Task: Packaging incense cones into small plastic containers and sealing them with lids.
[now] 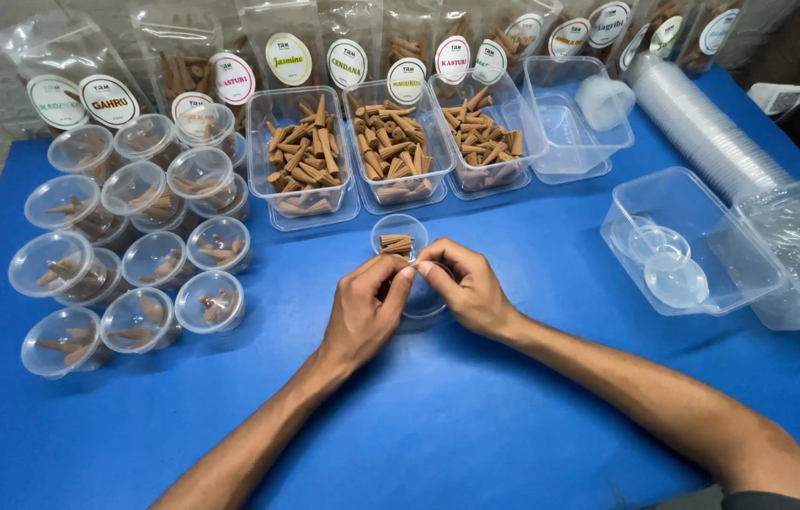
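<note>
Blue counter (pixel 476 397) surface is carrying all items. Left hand (pixel 362 316) and right hand (pixel 466 288) are meeting at the fingertips, both pinched closed on a clear plastic lid (pixel 422 297) lying low between them; how firmly each is gripping cannot be told. Just beyond the hands, a small clear cup (pixel 398 236) is sitting upright, holding brown incense cones. Beyond the cup, three clear tubs (pixel 391 146) of cones are standing in a row. Left of the cup, lidded filled cups (pixel 136 255) are standing grouped. Right of the cup, a clear tub of lids (pixel 688 241) is resting.
</note>
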